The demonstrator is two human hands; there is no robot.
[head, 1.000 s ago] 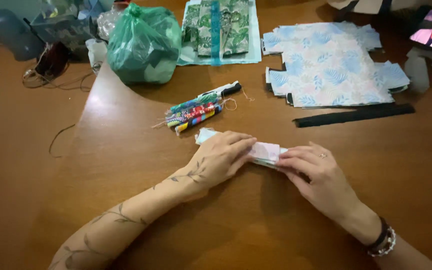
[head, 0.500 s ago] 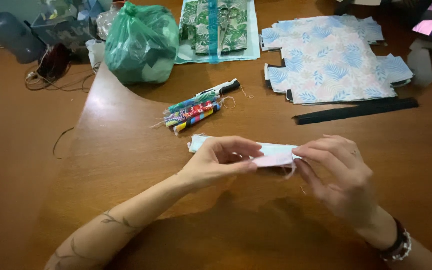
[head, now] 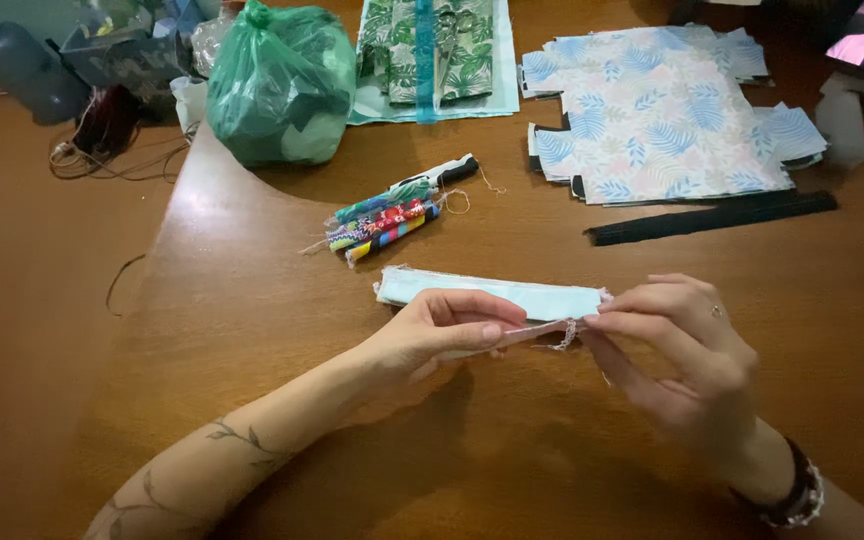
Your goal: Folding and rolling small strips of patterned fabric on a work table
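The pale blue fabric strip (head: 492, 297) is held lying left-right, pinched closed by the left hand (head: 432, 335) and right hand (head: 672, 345) at its frayed right end. Beyond the strip, a knotted green plastic bag (head: 277, 85) and a leaf-print packet (head: 432, 50) are seen.

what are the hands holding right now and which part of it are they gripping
Both hold a long folded strip of light blue fabric. The left hand pinches its lower edge near the middle; the right hand pinches its right end, where frayed threads hang.

Brown wood table (head: 252, 300) w/ rounded edge, second wood surface (head: 22, 300) at left, dim warm light.
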